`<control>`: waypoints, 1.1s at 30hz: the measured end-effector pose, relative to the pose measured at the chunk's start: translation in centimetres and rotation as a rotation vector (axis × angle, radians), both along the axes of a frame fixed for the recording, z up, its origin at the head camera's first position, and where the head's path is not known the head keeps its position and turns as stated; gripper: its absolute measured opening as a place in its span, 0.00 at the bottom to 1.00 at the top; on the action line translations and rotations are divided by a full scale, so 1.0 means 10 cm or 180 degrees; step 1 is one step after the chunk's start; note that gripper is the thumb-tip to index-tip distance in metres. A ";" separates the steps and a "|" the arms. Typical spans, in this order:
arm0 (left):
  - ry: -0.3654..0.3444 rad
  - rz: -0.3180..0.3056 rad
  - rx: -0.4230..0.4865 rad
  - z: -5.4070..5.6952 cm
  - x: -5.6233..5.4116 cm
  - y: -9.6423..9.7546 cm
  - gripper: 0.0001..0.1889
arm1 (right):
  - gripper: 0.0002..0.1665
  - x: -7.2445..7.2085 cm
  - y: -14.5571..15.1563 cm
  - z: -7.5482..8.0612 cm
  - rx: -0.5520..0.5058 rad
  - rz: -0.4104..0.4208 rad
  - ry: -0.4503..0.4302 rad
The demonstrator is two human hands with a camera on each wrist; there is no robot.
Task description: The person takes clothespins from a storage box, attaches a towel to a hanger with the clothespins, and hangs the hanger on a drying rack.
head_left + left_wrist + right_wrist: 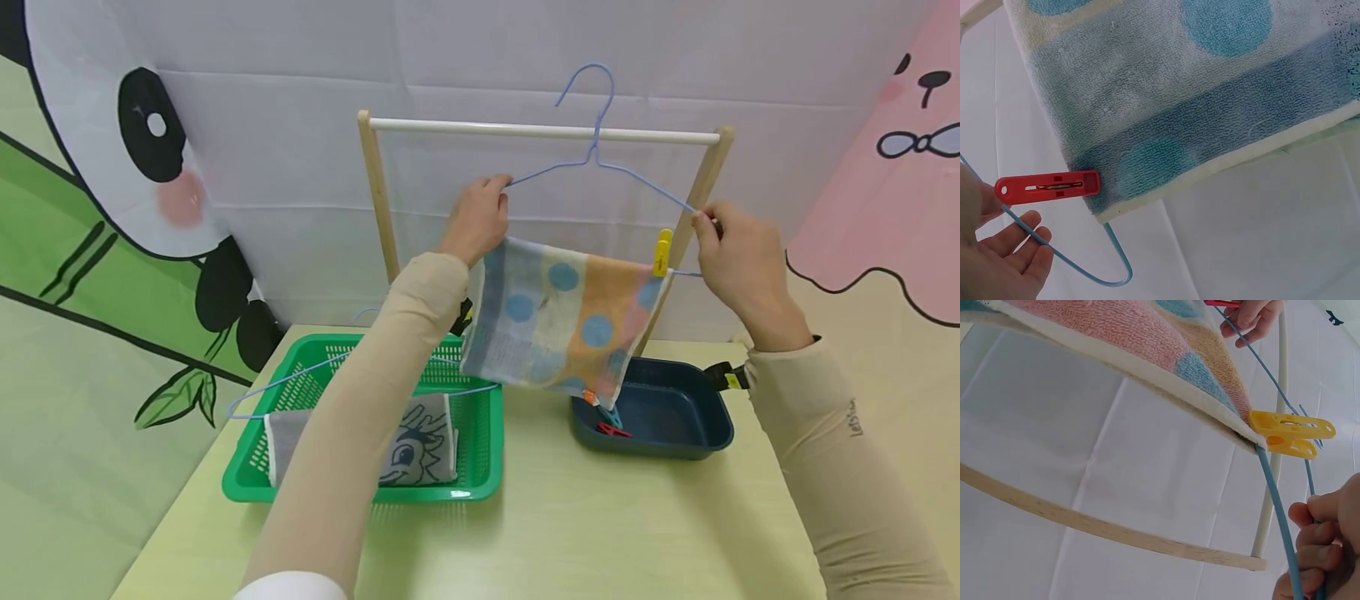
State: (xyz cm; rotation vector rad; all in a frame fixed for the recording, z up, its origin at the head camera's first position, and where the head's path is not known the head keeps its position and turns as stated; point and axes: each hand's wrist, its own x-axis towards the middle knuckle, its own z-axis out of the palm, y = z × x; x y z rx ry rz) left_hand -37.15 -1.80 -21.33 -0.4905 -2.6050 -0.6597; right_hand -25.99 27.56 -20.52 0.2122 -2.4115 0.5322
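A light blue wire hanger (596, 154) is held up in front of the rack's white bar. Over its lower wire hangs a small towel (555, 317) with pastel stripes and blue dots. A yellow clothespin (662, 252) clips the towel's right corner, and in the left wrist view a red clothespin (1047, 187) clips its other corner. My left hand (476, 221) holds the hanger's left shoulder, close to the red clothespin. With curled fingers my right hand (742, 258) grips the right end of the hanger, apart from the yellow clothespin.
Behind the hanger stands a wooden rack (380, 196) with a white bar (480, 127). A green basket (480, 492) at left contains a grey towel (427, 442) and another blue hanger (258, 392). At right, a dark blue tray (675, 450) contains a red clothespin (613, 430).
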 end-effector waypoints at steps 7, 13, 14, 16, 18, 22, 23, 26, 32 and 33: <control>0.0001 -0.0067 0.0159 -0.01 -0.01 0.07 0.19 | 0.20 0.02 0.06 0.03 0.0020 -0.0064 -0.0041; 0.0019 0.0033 0.0546 -0.08 -0.04 0.11 0.14 | 0.20 0.02 0.10 -0.01 0.0062 -0.0027 -0.0127; -0.0015 0.0047 0.0588 -0.09 -0.05 0.12 0.13 | 0.20 0.03 0.11 -0.02 0.0070 -0.0025 -0.0143; -0.0067 0.0056 0.0613 -0.12 -0.06 0.13 0.13 | 0.19 0.03 0.12 -0.03 0.0082 -0.0031 -0.0173; -0.0097 0.0059 0.0627 -0.15 -0.07 0.15 0.13 | 0.19 0.03 0.14 -0.05 0.0090 -0.0040 -0.0198; -0.0091 0.0077 0.0601 -0.18 -0.11 0.19 0.13 | 0.20 0.02 0.17 -0.07 0.0113 -0.0050 -0.0231; -0.0106 0.0071 0.0609 -0.19 -0.12 0.20 0.13 | 0.20 0.02 0.18 -0.07 0.0117 -0.0052 -0.0247; -0.0140 0.0048 0.0598 -0.22 -0.14 0.22 0.13 | 0.21 0.01 0.20 -0.08 0.0114 -0.0058 -0.0276; -0.0113 -0.0054 0.0518 -0.32 -0.19 0.28 0.12 | 0.19 0.01 0.24 -0.13 0.0131 -0.0038 -0.0223; -0.0117 -0.0078 0.0517 -0.34 -0.20 0.29 0.12 | 0.19 0.01 0.24 -0.14 0.0128 -0.0040 -0.0229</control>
